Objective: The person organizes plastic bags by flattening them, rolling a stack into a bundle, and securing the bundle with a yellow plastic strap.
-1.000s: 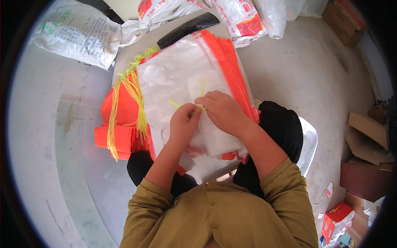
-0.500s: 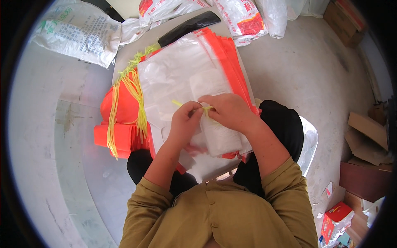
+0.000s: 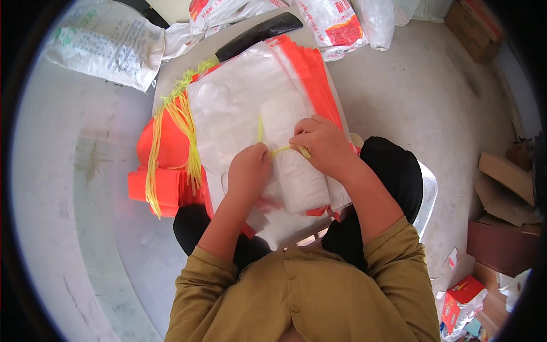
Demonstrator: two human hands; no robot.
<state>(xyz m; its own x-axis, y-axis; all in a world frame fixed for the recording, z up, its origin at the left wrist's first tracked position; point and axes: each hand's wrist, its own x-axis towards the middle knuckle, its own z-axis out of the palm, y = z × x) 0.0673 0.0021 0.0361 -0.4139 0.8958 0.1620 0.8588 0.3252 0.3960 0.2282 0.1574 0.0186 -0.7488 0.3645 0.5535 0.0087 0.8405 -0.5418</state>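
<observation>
A rolled bundle of white plastic bags (image 3: 303,185) lies lengthwise before me on a stack of flat white bags (image 3: 228,102). Across the bundle runs a yellow tie strip (image 3: 281,150), stretched between my hands. My left hand (image 3: 249,169) is closed on one end, which sticks up past the fingers. Pinching the other end, my right hand (image 3: 322,143) rests over the bundle's right side. Whether the strip is knotted between them I cannot tell. Red bags (image 3: 319,77) show beneath the white stack along its right edge.
Many yellow strips (image 3: 188,134) hang at the stack's left side, over folded red bags (image 3: 156,191). A black roll (image 3: 259,35) lies at the far end. White printed sacks (image 3: 114,48) sit beyond. Open cardboard boxes (image 3: 507,188) stand on the floor at right.
My hands have drawn apart from close together, the left outward and the right toward the right. The yellow strip between them is now pulled straight across the bundle.
</observation>
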